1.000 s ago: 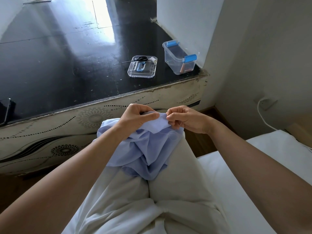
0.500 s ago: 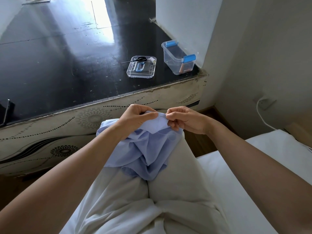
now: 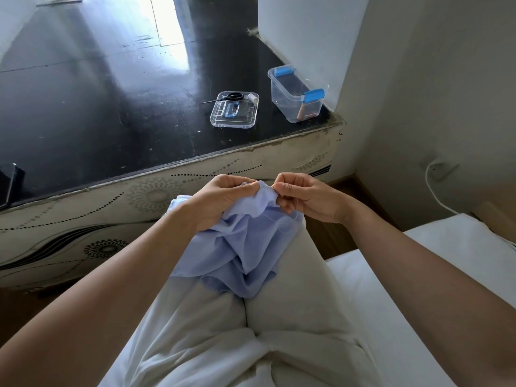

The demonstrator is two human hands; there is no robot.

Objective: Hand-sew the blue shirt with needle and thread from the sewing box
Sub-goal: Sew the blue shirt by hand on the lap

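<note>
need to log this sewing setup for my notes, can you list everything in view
blue shirt: one, light blue, bunched on the lap
sewing box: one, clear with blue latches, open, table's right corner
lid: one, clear with blue handle, left of the box
scissors: one, black, handles on the lid, blades pointing left
thread spool: one, white, lid's far right corner
table: one, black top
phone: one, dark, table's left edge, partly cut off
cable: one, white, on the right wall
trousers: one pair, white
left hand: grips the shirt
right hand: pinches the shirt's top fold
</note>
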